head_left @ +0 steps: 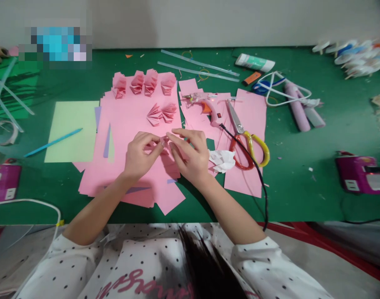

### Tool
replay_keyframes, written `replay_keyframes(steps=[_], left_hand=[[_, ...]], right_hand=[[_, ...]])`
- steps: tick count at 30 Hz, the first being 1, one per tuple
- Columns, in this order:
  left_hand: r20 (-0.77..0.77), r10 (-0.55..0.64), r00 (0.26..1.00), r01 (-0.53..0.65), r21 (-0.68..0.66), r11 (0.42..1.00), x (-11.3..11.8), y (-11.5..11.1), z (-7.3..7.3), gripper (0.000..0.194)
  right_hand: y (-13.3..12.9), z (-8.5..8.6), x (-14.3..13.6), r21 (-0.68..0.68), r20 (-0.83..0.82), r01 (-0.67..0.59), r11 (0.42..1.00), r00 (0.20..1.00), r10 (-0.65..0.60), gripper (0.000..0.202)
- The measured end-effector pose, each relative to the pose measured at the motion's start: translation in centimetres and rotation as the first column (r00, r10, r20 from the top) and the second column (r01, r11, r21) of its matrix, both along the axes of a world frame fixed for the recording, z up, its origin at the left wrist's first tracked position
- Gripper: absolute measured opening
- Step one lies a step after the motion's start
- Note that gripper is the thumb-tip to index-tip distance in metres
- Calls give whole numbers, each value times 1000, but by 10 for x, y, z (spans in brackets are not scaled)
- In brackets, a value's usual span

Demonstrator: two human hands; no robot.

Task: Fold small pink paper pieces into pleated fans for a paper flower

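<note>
A small piece of pink folded paper (165, 140) is between my two hands, mostly hidden by the fingers. My left hand (140, 154) pinches it between thumb and fingers. From the other side, my right hand (192, 157) grips it with its fingertips, some fingers bent loosely above. Just beyond lie two fan-folded pink paper pieces (161, 113), their pleats spread. Several more pleated pink pieces (150, 83) stand in a row at the far edge of the pink paper sheets (115, 174) under my hands. White crumpled tissue (223, 160) lies beside my right hand.
Right of my hands are a pink glue gun (212, 111) with a black cord and scissors (237, 120) with red and yellow handles. Clear glue sticks (198, 71) lie behind. On the left, a blue pencil-like stick (54, 142) rests on pale green paper (74, 114).
</note>
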State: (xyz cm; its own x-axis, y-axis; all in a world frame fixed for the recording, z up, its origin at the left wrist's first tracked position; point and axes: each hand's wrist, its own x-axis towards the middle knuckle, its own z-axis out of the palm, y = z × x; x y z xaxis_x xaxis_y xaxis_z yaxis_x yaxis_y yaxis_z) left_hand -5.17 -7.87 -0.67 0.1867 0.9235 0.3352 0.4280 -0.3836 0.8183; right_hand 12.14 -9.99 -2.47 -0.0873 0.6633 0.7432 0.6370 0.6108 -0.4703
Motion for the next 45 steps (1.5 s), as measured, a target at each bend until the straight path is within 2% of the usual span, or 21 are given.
replay_keyframes(steps=[3, 7, 11, 15, 18, 21, 30, 35, 39, 45], left_hand=[[-4, 18, 1000, -18, 11, 1000, -1, 1, -1, 16], [-14, 38, 999, -38, -9, 999, -2, 2, -2, 14], [-9, 15, 1000, -15, -17, 1000, -3, 2, -2, 11], [-46, -34, 998, 36, 47, 998, -3, 2, -2, 14], [-49, -74, 996, 79, 98, 992, -2, 2, -2, 19], [-39, -78, 996, 81, 83, 993, -1, 1, -1, 22], [121, -24, 992, 38, -117, 992, -3, 0, -1, 11], [163, -10, 987, 32, -134, 990, -2, -1, -2, 9], [160, -56, 985, 74, -105, 992, -2, -1, 2, 20], [160, -92, 983, 107, -87, 990, -2, -1, 6, 26]], right_hand=[[0, -3, -1, -12, 57, -13, 1000, 998, 14, 46], [-3, -3, -3, -86, 59, -32, 996, 998, 38, 35], [-5, 2, -5, -93, -23, -28, 995, 999, 26, 20], [-4, 5, -7, -133, -148, -38, 990, 989, 18, 8], [-2, 6, -6, -186, -239, -59, 981, 971, 13, 3], [-1, 6, -4, -221, -232, -47, 974, 973, -5, 4], [-2, 7, -3, -109, -102, 7, 994, 995, -18, 9], [-2, 4, -2, -29, -78, -3, 1000, 997, 1, 12], [-1, 1, -1, -96, -84, -2, 995, 996, -6, 12], [-1, -2, -1, -75, -150, -63, 995, 987, 51, 16]])
